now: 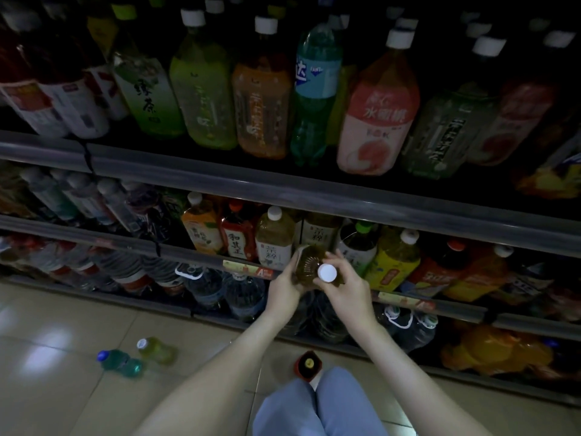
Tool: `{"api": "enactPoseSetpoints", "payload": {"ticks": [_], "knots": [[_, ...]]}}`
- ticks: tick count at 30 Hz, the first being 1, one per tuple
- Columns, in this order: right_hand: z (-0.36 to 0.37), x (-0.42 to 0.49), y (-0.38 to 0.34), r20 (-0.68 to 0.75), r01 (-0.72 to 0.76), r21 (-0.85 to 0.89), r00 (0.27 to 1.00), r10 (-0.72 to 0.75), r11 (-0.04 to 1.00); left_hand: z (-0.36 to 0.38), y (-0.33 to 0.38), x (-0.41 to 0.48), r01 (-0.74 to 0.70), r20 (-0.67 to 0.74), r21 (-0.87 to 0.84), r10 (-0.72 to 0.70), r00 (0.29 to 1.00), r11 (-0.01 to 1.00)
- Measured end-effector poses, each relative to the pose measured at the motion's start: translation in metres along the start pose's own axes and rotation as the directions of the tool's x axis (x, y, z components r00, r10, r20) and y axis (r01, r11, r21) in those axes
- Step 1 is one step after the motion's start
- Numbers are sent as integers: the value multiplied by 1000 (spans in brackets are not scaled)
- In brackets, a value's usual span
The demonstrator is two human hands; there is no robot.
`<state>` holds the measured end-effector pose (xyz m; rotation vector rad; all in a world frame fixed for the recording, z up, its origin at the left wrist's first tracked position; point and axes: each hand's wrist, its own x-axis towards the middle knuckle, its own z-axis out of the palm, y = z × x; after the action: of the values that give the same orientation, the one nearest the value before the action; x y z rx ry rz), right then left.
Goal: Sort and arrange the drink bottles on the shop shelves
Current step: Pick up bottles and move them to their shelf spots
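You hold one tea bottle (306,264) with amber liquid inside at the edge of the middle shelf (110,240), its white cap (327,272) facing you. Your left hand (284,289) wraps round its side and your right hand (345,292) curls round the neck. Three more bottles are on the floor (63,309): a blue-capped bottle (119,363) of teal drink, a white-capped bottle (155,350) of yellow-green drink (upright or lying, I cannot tell), and a red bottle (308,365) by your knees.
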<state>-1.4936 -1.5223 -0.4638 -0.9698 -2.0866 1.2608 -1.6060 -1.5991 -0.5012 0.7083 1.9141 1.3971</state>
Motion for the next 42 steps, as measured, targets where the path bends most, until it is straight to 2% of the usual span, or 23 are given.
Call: {"api": "enactPoseSetpoints", "payload": {"ticks": [6,11,13,16,18,20,22,23,24,26,29,32,35,38,40,42], "knots": [[18,8,24,89,53,-115,995,-42,992,4,-22,18,9,25,149,-12,1000,989],[26,23,26,64,68,-168,996,-58,983,11,-25,29,37,-90,192,-20,996,981],[30,28,21,7,49,-189,999,-49,981,15,-19,28,52,-182,222,-11,983,974],[34,41,11,-227,-28,-255,973,-31,967,23,-1,25,80,-310,127,-37,950,989],[33,50,8,-241,-69,-296,970,-5,953,28,8,25,14,-263,133,22,964,991],[29,54,9,-150,-92,-339,988,43,936,30,13,25,-69,-115,238,98,988,969],[20,50,14,-150,-76,-422,989,13,903,29,11,24,-140,11,459,152,988,877],[14,49,16,-197,-77,-463,980,-18,883,29,9,23,-167,55,592,167,984,789],[7,48,17,-260,-114,-487,965,-19,866,29,8,21,-192,82,696,188,979,692],[-8,53,18,-340,-238,-483,938,70,843,31,7,18,-232,109,799,245,963,555],[-19,72,26,-201,-262,-424,961,192,867,37,11,23,-257,185,855,198,963,450],[-21,81,30,-156,-195,-344,977,149,918,46,14,28,-243,223,855,97,970,459],[-28,66,30,-167,-162,-550,983,81,819,56,19,24,-215,212,842,64,975,496],[-32,33,35,-48,40,-658,994,-95,752,61,26,24,-192,183,838,70,981,511],[-35,14,40,86,128,-700,992,-95,702,60,27,20,-206,195,856,73,978,473],[-39,5,44,172,152,-728,984,-37,668,61,26,12,-198,198,860,51,979,470]]}}
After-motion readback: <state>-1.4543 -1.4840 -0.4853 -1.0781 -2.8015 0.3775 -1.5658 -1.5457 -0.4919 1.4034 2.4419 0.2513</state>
